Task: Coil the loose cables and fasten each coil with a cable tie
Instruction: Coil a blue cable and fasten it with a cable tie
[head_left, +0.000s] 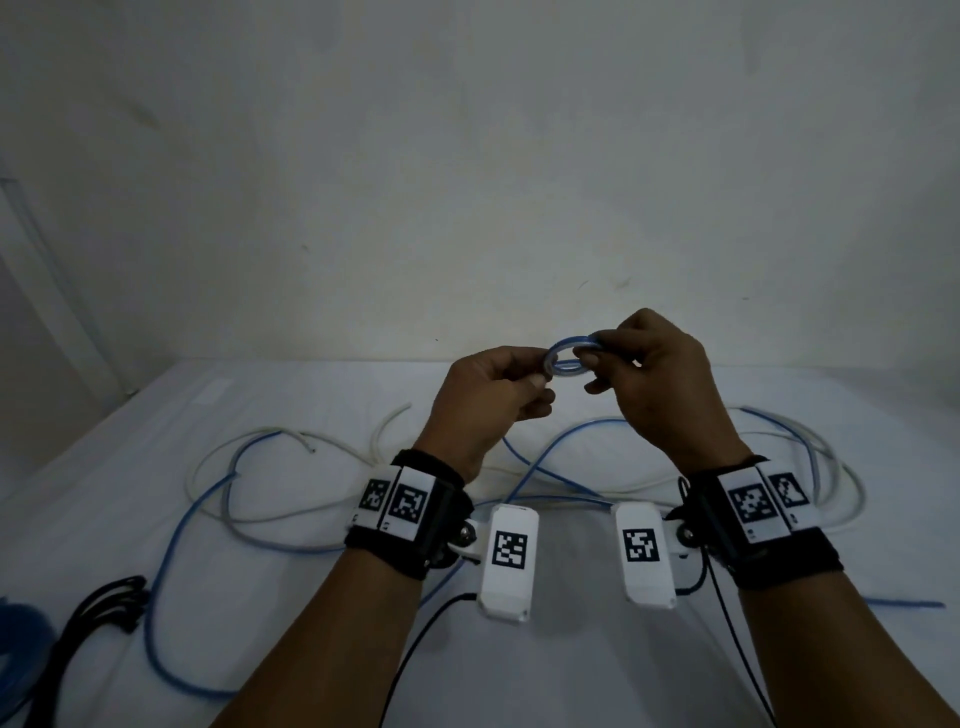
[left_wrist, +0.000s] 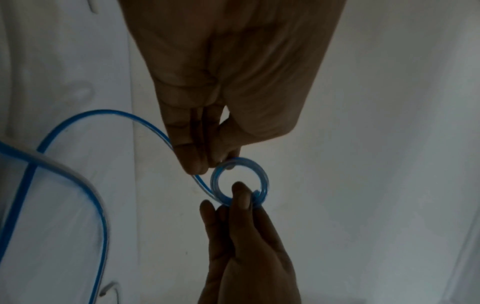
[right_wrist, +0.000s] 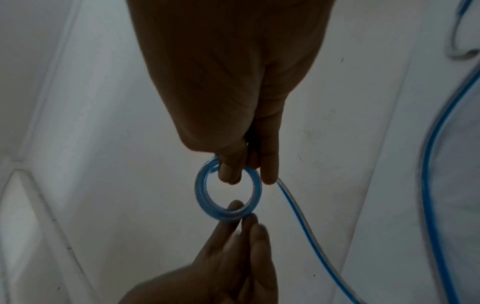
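Observation:
A small blue cable coil of a few tight turns is held in the air above the white table. My left hand pinches its left side between thumb and fingers. My right hand pinches its right side. In the left wrist view the coil shows as a ring, with my left fingers at its top and the right fingers at its bottom. In the right wrist view the ring trails a loose blue tail. The rest of the blue cable drops to the table.
Loose loops of white cable and blue cable lie tangled across the table under my wrists. A bunch of black cable ties lies at the front left, beside a blue bundle at the frame's edge. A wall stands behind the table.

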